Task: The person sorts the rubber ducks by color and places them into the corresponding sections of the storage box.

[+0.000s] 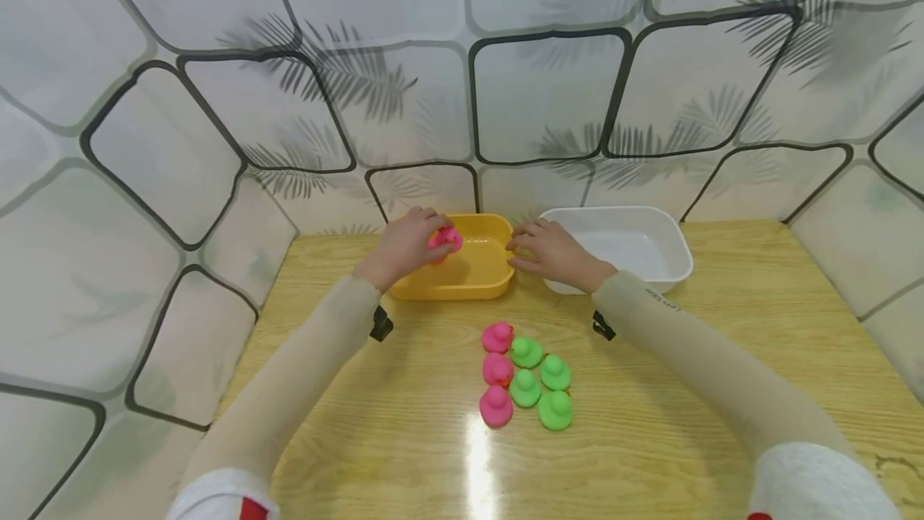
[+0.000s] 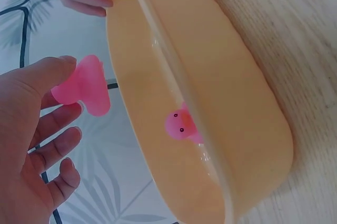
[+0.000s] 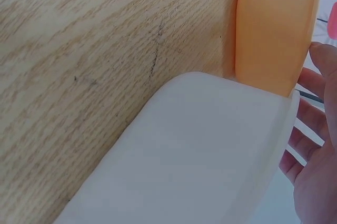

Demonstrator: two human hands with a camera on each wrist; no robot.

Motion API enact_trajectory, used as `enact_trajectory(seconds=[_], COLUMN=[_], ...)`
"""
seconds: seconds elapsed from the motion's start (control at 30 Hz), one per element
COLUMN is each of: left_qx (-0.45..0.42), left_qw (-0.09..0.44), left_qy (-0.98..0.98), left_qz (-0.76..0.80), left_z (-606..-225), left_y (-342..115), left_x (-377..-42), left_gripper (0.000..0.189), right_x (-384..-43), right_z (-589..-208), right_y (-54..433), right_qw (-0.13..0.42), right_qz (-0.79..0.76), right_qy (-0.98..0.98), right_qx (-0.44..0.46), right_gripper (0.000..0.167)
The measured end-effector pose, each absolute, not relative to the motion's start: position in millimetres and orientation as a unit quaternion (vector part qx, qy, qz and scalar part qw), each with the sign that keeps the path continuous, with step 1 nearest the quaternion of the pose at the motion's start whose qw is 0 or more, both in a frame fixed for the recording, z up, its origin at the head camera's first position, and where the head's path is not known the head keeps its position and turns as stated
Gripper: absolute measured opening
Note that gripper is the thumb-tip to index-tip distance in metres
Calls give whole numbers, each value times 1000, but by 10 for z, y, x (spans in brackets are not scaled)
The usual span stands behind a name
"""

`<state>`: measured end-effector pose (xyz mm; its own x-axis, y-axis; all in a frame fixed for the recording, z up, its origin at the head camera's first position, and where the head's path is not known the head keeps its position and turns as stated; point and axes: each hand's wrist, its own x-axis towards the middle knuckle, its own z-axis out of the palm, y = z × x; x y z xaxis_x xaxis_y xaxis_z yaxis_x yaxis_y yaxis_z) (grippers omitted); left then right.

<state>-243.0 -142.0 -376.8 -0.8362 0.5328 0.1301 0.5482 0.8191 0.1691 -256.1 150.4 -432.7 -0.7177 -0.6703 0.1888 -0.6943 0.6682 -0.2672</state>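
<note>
- A pink duck (image 2: 96, 90) is held above the left part of the yellow tray (image 1: 451, 293); it is grasped between the thumb and fingers of the left hand (image 1: 411, 243).
- A second pink duck (image 2: 176, 125) is seen lying inside that tray, its head turned up.
- The right hand (image 1: 552, 251) is placed at the tray's right rim; its fingers are relaxed, nothing is gripped by them, and the rim is touched by the fingertips.
- The white tray (image 1: 613, 243) is set just beside, to the right; both trays are stood along the far edge of the bench (image 1: 650, 392).
- Nearer than the trays, well in from the bench's left and right edges, three pink ducks (image 1: 496, 406) are lined up in a column.
- Four green ducks (image 1: 555, 410) are grouped close along the right side of that column.
- Beyond the far edge, a wall (image 1: 549, 99) is patterned with stone outlines and leaves.
</note>
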Motion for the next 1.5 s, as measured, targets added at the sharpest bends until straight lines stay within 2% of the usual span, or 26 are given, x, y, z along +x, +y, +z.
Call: enact_trajectory(seconds=[0.57,1.03,1.5], left_qx=[-283,-249,-250], left_qw=[26,-3,-3], left_qy=[-952,-964,-962], left_qz=[-111,-97,-110], left_z=[-3804,-3902,-3996], left_y=[-1220,-1250,-1264], left_x=[-2594,-2660,-2650], left_gripper=[35,42,37], right_x=[-2584,-2592,-2579], right_z=[-4395,-4452,-4397], right_y=[1522,1510,1525], right_qw=[40,46,42], right_qz=[173,173,169], right_qy=[-910,-909,-911], right_qx=[374,377,373], right_gripper=[33,32,33])
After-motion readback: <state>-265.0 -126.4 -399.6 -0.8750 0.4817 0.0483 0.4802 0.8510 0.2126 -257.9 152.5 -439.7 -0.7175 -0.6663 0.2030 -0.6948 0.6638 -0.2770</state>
